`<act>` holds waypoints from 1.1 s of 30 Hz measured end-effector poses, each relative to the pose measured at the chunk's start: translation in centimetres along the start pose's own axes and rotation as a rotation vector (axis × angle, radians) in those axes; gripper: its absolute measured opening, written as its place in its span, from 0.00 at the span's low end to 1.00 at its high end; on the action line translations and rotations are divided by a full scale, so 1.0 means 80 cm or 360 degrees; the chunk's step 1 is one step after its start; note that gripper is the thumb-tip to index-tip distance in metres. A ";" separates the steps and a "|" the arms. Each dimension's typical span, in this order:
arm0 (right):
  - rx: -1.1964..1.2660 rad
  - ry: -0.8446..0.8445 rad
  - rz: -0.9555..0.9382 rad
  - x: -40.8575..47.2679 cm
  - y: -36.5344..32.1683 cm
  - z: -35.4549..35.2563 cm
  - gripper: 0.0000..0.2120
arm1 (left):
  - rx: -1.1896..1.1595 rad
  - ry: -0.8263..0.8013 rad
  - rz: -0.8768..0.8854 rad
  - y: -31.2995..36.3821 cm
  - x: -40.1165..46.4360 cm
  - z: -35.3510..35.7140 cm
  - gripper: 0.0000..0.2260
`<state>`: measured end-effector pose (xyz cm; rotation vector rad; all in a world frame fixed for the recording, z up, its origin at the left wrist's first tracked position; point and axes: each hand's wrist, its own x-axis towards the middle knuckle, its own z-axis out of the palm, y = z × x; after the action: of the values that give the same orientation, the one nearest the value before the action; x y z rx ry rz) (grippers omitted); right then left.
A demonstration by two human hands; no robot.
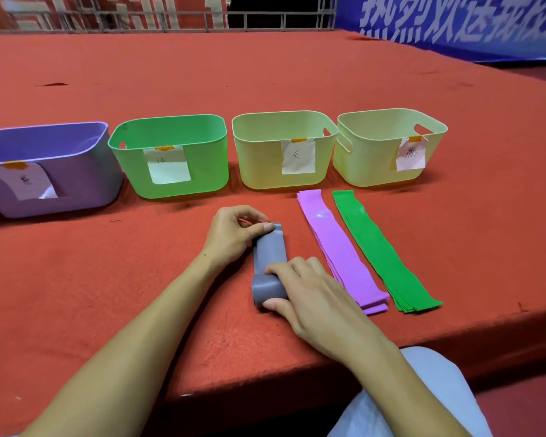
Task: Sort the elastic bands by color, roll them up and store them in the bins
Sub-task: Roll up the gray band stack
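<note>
A grey elastic band [270,252] lies on the red table, partly rolled at its near end. My right hand [309,298] grips the roll between thumb and fingers. My left hand [234,233] pinches the band's far end against the table. To the right lie a flat stack of pink bands [334,247] and a flat stack of green bands [379,250]. Behind them stand a purple bin [85,184], a green bin [205,171] and two pale yellow bins [259,171] [366,171], each with a paper label.
The red felt table [108,279] ends in a front edge close to my body, with a corner at the right. A blue banner [454,23] and a railing [265,20] stand behind the table. Light clothing [423,398] shows at the bottom right.
</note>
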<state>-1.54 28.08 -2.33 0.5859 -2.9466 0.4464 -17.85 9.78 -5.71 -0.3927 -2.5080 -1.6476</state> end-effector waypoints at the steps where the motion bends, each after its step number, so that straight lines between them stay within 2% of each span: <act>1: 0.0006 -0.0011 0.0001 0.000 0.000 0.001 0.22 | -0.0039 0.0038 -0.0010 -0.001 -0.001 -0.003 0.04; 3: 0.0032 -0.0036 -0.0002 0.001 0.001 0.002 0.22 | -0.0077 0.0071 -0.0022 -0.005 -0.004 -0.007 0.04; 10: 0.0045 -0.0010 -0.0012 0.001 0.002 -0.001 0.22 | 0.0339 0.0049 0.0145 -0.003 -0.004 0.000 0.05; 13: 0.0061 -0.0005 -0.0013 0.001 0.005 0.000 0.26 | 0.0438 0.0090 0.0146 -0.007 -0.001 -0.003 0.04; 17: 0.0107 -0.0009 0.0015 0.008 0.011 0.000 0.28 | 0.0434 0.0144 0.0096 -0.007 0.001 -0.006 0.04; 24: 0.0114 -0.0043 0.0045 0.017 0.016 -0.001 0.27 | 0.0389 0.0191 0.0236 0.025 -0.035 -0.038 0.04; 26: 0.0118 -0.0056 0.0043 0.019 0.017 -0.002 0.28 | 0.0275 0.0109 0.0276 0.045 -0.059 -0.047 0.03; 29: 0.0127 -0.0082 0.0041 0.021 0.019 -0.005 0.31 | 0.0154 -0.0225 0.0303 0.066 -0.102 -0.056 0.03; 31: 0.0160 -0.0095 0.0071 0.023 0.019 -0.007 0.33 | 0.0148 -0.0380 0.0358 0.064 -0.124 -0.057 0.07; 33: 0.0248 -0.0068 0.0129 0.023 0.018 -0.009 0.34 | 0.0201 -0.0429 0.0447 0.056 -0.134 -0.060 0.14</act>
<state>-3.75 28.87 -1.76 0.4984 -3.0036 0.6853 -6.50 5.47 -2.36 -0.9601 -2.5715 -1.4033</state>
